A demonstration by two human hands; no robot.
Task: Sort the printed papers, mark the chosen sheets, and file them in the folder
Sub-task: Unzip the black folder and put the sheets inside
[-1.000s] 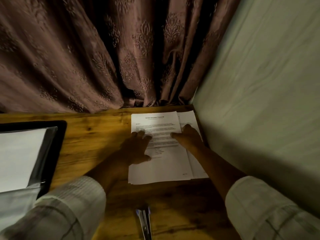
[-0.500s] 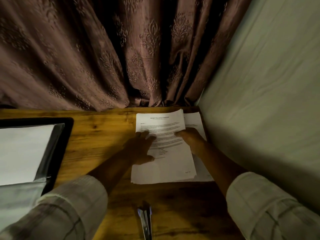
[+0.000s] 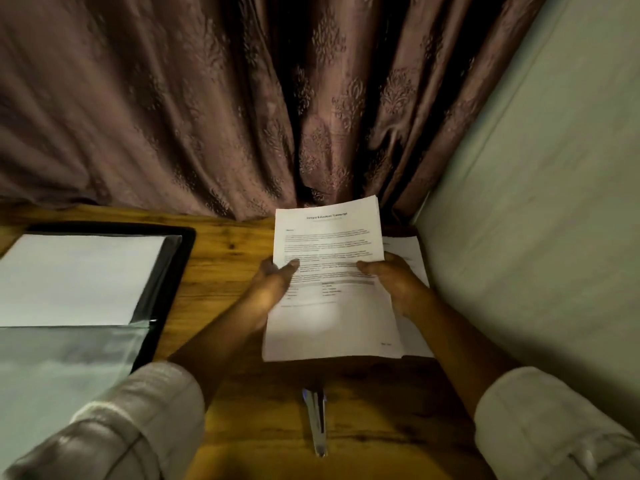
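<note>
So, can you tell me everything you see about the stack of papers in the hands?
The stack of papers is white, several sheets thick, printed in black: a centred title, paragraphs, a short list; mostly too blurred to read. It tilts, far edge raised toward the curtain. The left hand grips its left edge, the right hand its right edge, thumbs on top. Another sheet lies on the table beneath it.

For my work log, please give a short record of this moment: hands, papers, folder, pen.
left hand: pinches left edge of the paper stack
right hand: pinches its right edge
paper stack: printed, far edge raised
loose sheet: flat on table, partly under right hand
folder: open, at left, holds a white sheet
pen: on table, near the person
</note>
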